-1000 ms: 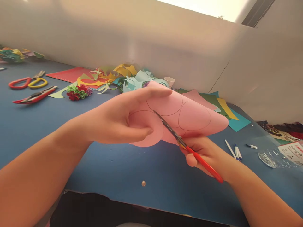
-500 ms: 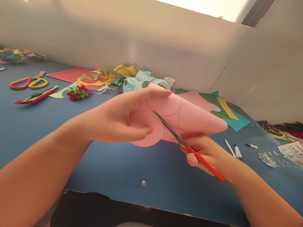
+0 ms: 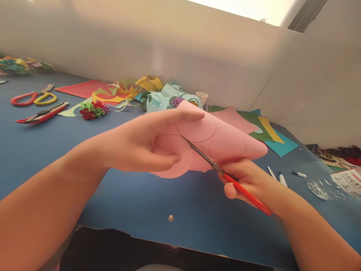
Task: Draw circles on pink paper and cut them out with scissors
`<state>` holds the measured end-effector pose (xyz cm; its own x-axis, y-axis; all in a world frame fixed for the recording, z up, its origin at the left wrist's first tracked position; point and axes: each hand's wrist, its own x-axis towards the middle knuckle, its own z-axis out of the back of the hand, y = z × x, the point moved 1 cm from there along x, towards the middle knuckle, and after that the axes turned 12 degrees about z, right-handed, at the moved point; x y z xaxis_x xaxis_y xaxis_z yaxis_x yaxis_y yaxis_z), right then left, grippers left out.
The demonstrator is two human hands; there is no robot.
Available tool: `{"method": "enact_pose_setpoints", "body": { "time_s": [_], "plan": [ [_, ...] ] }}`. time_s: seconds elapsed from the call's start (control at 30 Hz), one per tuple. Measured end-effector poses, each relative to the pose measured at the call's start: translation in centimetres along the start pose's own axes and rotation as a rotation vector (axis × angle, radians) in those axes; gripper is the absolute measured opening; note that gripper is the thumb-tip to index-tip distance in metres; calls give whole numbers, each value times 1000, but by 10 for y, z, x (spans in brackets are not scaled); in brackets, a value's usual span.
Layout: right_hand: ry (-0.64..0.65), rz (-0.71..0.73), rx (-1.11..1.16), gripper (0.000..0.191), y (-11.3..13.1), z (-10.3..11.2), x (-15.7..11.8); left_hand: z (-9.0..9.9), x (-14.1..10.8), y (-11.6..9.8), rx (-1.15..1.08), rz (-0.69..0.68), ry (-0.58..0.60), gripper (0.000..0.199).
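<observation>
A curled pink sheet (image 3: 228,143) with several drawn circles is held above the blue table (image 3: 135,210). My left hand (image 3: 141,139) grips its left part, thumb and fingers on the paper. My right hand (image 3: 248,177) is closed round the red handles of the scissors (image 3: 242,192). Their blades look nearly closed and lie on the pink paper, with the tip at a drawn line between two circles, near my left fingers. A rounded, partly cut flap of the sheet hangs below my left thumb.
Red-and-yellow scissors (image 3: 36,98) and red-handled pliers (image 3: 42,113) lie at the left, near a cluster of paper flowers (image 3: 94,110). Paper scraps (image 3: 166,96) and a cup (image 3: 202,98) stand by the wall. Coloured sheets (image 3: 283,142), pens (image 3: 282,178) and a small bead (image 3: 171,218) are on the table.
The scissors' tip has moved slightly left and down along the line, and the handles now sit a little further right. The pink sheet has shifted slightly left at its right end.
</observation>
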<state>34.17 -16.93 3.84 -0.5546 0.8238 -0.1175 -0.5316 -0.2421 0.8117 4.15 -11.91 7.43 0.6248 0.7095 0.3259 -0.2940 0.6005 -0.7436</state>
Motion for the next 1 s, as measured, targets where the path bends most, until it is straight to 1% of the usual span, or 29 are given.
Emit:
{"method": "enact_pose_setpoints", "body": {
  "time_s": [0.17, 0.3, 0.4, 0.6, 0.7, 0.83, 1.0],
  "plan": [
    [10, -51, 0, 40, 1, 0, 0, 1, -1, 4, 31, 22, 44, 82],
    [11, -65, -1, 41, 0, 0, 0, 2, 0, 5, 46, -1, 68, 84],
    [12, -72, -3, 44, -2, 0, 0, 2, 1, 5, 68, -2, 62, 85],
    [27, -67, -2, 48, -4, -1, 0, 1, 0, 7, 56, 44, 54, 83],
    [43, -104, 41, 50, -4, -1, -1, 1, 0, 9, 62, 57, 49, 83],
    [85, -83, 115, 55, -1, -1, -3, 2, -1, 11, 84, 61, 40, 82],
    [113, -101, 119, 61, -1, -2, -3, 3, -3, 10, 128, 120, 3, 81]
  ]
}}
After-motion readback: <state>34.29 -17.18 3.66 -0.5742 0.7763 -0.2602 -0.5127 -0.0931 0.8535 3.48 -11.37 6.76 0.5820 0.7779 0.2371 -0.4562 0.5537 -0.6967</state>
